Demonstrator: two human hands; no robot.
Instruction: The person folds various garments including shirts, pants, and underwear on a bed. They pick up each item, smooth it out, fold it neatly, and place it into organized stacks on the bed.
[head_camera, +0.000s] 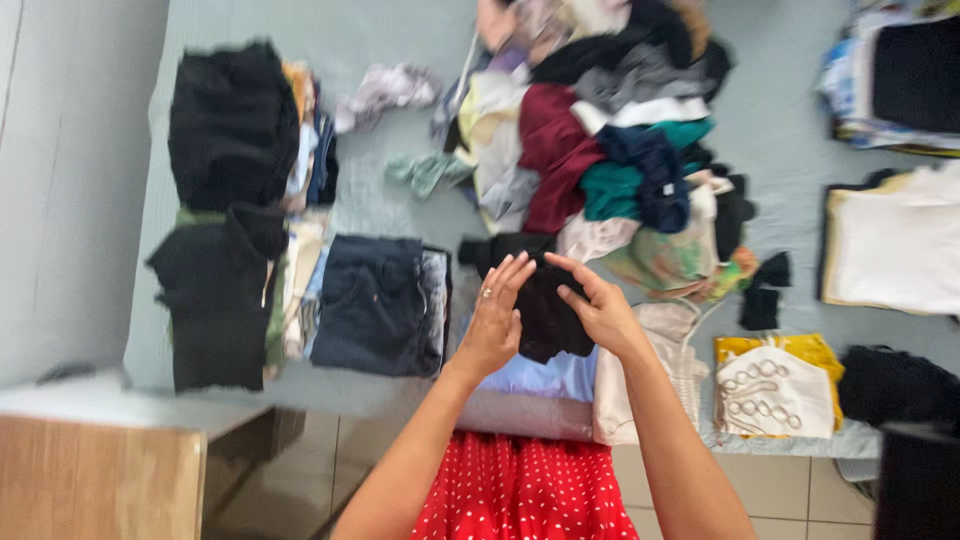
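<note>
Judging by how the clothes lay across the bed, the sorting looked roughly half done: several folded stacks already stood along the near and left edges, while a large loose heap of mixed garments, maroon, teal, navy and pale ones among them, remained unfolded toward the far side. Both hands met over a black garment at the near edge of the bed, above a pale blue folded piece. The left hand, a ring on one finger, had its fingers spread and laid flat against the black cloth; the right hand curled its fingers over the cloth's upper edge, pinching it lightly. To the left sat a folded dark denim stack, and beyond it two black piles beside thin folded coloured items. To the right lay a cream garment, a white piece with ring-shaped trim on a yellow one, and further off a large white folded piece. No packages, labels or signs could be made out anywhere; the picture was blurred, so small tags on the clothes could not be told. A red dotted skirt showed below the arms.
</note>
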